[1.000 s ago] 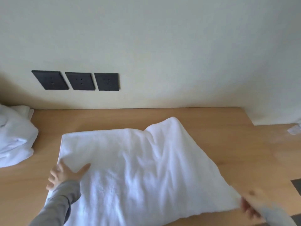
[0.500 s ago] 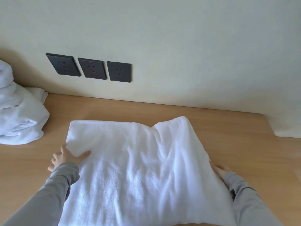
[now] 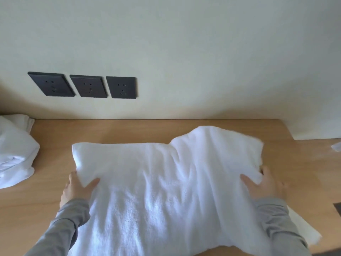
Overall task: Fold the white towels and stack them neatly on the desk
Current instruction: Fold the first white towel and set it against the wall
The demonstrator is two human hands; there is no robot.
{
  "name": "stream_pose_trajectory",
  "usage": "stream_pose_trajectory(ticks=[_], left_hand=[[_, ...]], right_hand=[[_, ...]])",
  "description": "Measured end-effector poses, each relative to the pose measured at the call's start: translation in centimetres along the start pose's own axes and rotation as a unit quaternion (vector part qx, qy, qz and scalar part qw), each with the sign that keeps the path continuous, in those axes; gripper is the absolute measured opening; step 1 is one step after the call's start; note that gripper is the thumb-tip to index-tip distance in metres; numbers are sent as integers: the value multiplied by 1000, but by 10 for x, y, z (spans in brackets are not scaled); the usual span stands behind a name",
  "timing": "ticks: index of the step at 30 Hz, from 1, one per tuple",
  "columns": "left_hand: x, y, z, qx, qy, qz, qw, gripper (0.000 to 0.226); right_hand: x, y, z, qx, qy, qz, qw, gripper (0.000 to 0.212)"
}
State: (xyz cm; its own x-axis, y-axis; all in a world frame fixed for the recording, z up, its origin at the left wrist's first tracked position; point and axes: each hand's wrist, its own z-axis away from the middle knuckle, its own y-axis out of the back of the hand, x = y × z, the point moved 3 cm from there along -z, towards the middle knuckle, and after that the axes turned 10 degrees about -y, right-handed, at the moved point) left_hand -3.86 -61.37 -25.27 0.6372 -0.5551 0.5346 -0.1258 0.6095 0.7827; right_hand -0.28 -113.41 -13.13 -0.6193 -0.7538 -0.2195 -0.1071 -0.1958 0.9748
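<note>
A white towel (image 3: 158,185) lies spread and rumpled on the wooden desk (image 3: 129,130), its far right part bulging toward the wall. My left hand (image 3: 76,188) holds its left edge, with the thumb on top of the cloth and the fingers at the edge, partly under it. At the right edge my right hand (image 3: 263,184) grips the towel, thumb on top and fingers curled round the rim. Grey sleeves cover both forearms. The towel's near edge runs out of view at the bottom.
A heap of white towels (image 3: 14,159) sits at the desk's left end. Three dark wall sockets (image 3: 88,85) are above the desk's back edge. A small white object (image 3: 336,146) and a dark patch (image 3: 337,207) lie at the far right.
My right hand has moved from the towel's near right corner up along its right edge and taken hold there. The towel's right part has spread outward. My left hand stays at the left edge.
</note>
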Motion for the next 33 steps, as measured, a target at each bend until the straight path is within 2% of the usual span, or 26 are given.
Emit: stream_pose_trajectory(ticks=[1, 2, 4, 5, 8, 11, 18, 20, 22, 24, 26, 28, 30, 33], left_hand=[[2, -1, 0, 4, -5, 1, 1000, 73], [4, -2, -1, 9, -12, 2, 1000, 73], [7, -4, -2, 14, -22, 3, 1000, 76], [8, -5, -4, 11, -26, 3, 1000, 78], [11, -4, -9, -3, -36, 6, 999, 85], [10, -2, -10, -6, -42, 10, 999, 89], [-5, 5, -20, -35, 8, 70, 997, 100], [-2, 5, -27, -37, 8, 99, 994, 92], [4, 6, -36, -16, -4, 133, 991, 81], [12, 7, -45, 7, -14, 159, 987, 66], [21, 10, -53, 21, -18, 187, 982, 49], [29, 15, -54, 22, -27, 208, 978, 32], [37, 18, -47, 17, -47, 212, 976, 19], [47, 21, -26, 24, -99, 210, 972, 23]], right_hand=[[5, 0, 1, 31, 2, 25, 999, 59], [11, -2, 3, 18, -16, 28, 999, 70], [18, -17, 5, -71, -74, 24, 994, 91], [19, -28, 7, -115, -81, 49, 989, 93], [1, -66, 24, -163, 8, 172, 972, 77], [-30, -102, 56, -215, 100, 196, 951, 69], [-28, -124, 51, -283, 84, 232, 927, 71], [-35, -123, 51, -276, 69, 242, 928, 70], [-52, -121, 60, -233, 61, 258, 935, 64], [-83, -120, 72, -194, 103, 259, 941, 62], [-126, -117, 89, -172, 172, 197, 950, 62], [-173, -115, 107, -162, 253, 50, 953, 54], [-220, -115, 126, -188, 315, -94, 925, 46], [-289, -119, 160, -312, 371, -143, 863, 46]])
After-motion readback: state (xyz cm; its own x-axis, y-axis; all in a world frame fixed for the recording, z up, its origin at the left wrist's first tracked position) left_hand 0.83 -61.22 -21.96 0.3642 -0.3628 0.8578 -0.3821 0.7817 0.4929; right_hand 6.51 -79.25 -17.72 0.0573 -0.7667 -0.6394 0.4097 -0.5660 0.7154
